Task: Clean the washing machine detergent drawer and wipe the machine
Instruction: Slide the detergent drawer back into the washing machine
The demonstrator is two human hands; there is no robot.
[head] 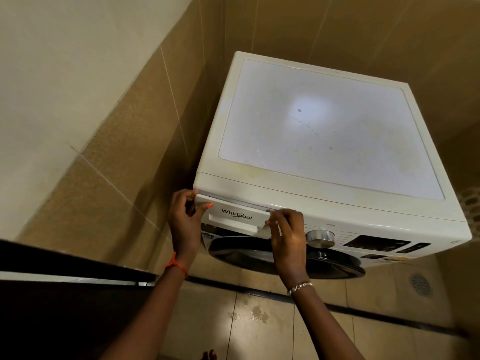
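A white front-loading washing machine (pixel 330 120) stands in a tiled corner, its top dusty and spotted. The detergent drawer (pixel 235 216), with a Whirlpool logo on its face, sits at the machine's upper left front and stands slightly out from the panel. My left hand (pixel 185 222) grips the drawer's left end, thumb on its face and fingers curled behind the edge. My right hand (pixel 287 232) grips the drawer's right end with curled fingers.
A silver dial (pixel 320 238) and a dark display (pixel 376 242) lie right of the drawer. The dark round door (pixel 259 252) bulges below. Tiled walls close in at left and behind. A dark door edge (pixel 65 266) is at lower left, a floor drain (pixel 420 284) at right.
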